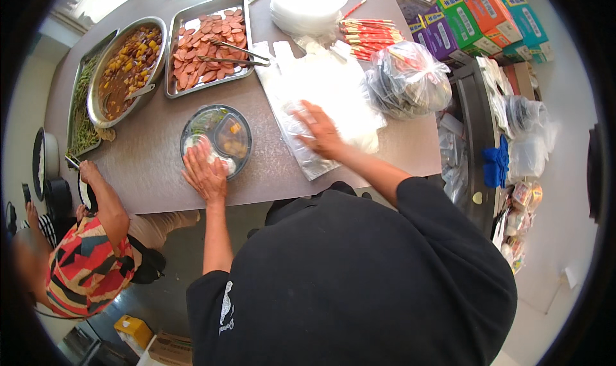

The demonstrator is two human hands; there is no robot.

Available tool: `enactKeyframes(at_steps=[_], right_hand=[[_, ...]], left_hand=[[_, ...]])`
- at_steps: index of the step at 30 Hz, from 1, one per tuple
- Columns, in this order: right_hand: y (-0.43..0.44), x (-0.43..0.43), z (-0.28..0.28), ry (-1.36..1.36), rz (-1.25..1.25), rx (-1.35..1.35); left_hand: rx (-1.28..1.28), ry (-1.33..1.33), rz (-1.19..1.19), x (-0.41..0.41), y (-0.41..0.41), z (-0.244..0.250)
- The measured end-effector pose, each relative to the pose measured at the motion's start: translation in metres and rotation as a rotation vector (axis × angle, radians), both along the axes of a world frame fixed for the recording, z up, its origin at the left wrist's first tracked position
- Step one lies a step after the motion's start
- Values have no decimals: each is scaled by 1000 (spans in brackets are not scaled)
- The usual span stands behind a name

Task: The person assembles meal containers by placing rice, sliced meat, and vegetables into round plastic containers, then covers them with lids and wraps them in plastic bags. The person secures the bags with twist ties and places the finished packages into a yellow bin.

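A round, divided takeaway container (239,161) with a clear lid sits in front of me on the table. Rice, green vegetables and a saucy dish with yellow chunks show through the lid. My left hand (207,171) lies flat on the lid's near-left side, covering part of the rice. Over a stack of thin plastic bags (308,149), my right hand (320,132) rests with its fingers spread. Nothing is visibly gripped by either hand.
Beyond the container are a tray of sliced sausage (207,53) with tongs (236,60), a basin of stew (130,72) and a tray of greens (84,101). Wrapped chopsticks (370,36), clear lids (308,5) and a bagged bundle (409,82) stand rightward. A co-worker (91,265) works at left.
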State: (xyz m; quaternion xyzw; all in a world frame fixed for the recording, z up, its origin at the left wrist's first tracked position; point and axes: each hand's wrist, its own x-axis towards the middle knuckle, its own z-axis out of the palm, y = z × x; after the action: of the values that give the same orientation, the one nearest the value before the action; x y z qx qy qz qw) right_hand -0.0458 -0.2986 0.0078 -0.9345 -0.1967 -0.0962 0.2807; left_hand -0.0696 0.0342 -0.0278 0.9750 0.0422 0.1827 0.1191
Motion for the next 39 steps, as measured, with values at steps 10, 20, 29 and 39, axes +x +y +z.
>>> enactKeyframes(at_steps=[10,20,29,39], right_hand=[[-72,-33,-2,186,-197,158],[-50,-44,8,250,22,220],[-95,8,37,380,-378,728],[-35,-27,67,347,169,586]], left_hand=[[-1282,535,-58,-20,-173,37],[-1555,598,89,-11,-210,48],[-1088,304,285,10,-193,-30],[-2045,572,-94,-32,-246,82]])
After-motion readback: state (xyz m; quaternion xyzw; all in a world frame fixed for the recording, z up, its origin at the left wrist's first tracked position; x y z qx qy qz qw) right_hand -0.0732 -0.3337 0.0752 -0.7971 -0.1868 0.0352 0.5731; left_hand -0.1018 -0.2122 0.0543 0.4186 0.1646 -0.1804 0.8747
